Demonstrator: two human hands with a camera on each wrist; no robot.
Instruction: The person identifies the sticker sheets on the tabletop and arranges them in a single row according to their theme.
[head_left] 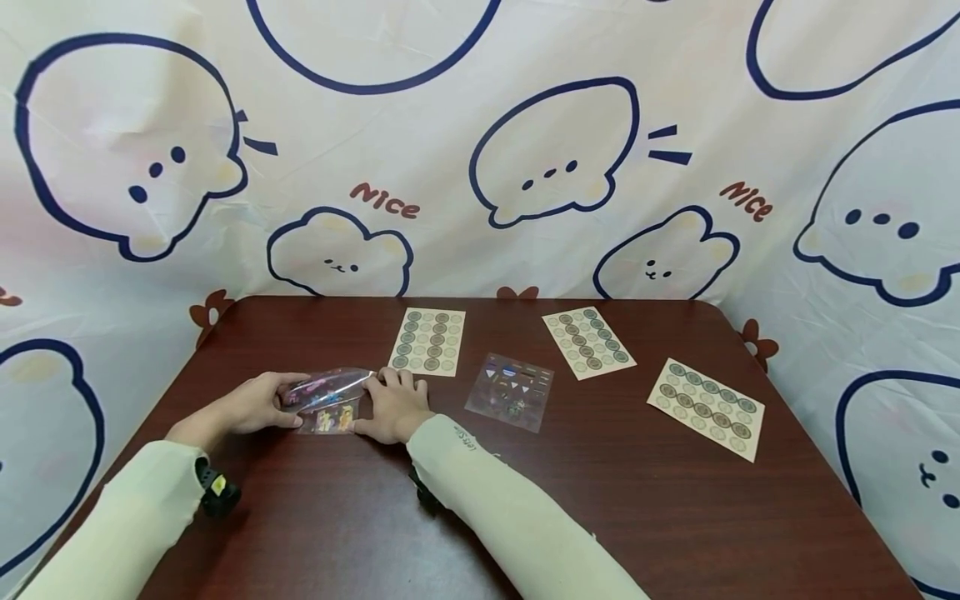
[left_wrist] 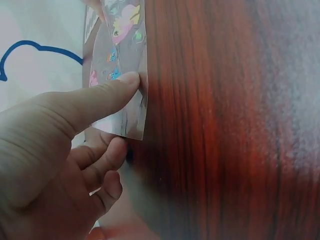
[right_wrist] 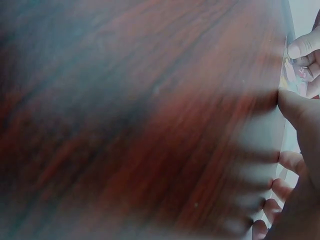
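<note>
A clear plastic sticker sheet (head_left: 336, 418) with small colourful cartoon figures lies toward the left of the table, its far part bent up and over in a shiny curve. My left hand (head_left: 258, 404) pinches its left end, thumb on top of the plastic and fingers behind it; the left wrist view shows this thumb across the clear sheet (left_wrist: 131, 47). At the sheet's right end my right hand (head_left: 396, 407) rests with spread fingers, pressing down. In the right wrist view, the fingertips of the right hand (right_wrist: 306, 122) touch the table, and most of the sheet is hidden.
The dark brown table (head_left: 337, 517) also bears a second clear sheet (head_left: 510, 392) with small dark and coloured shapes, right of my right hand. Cream sheets of round stickers lie at the back (head_left: 427, 342), the back right (head_left: 589, 342) and the right (head_left: 707, 408).
</note>
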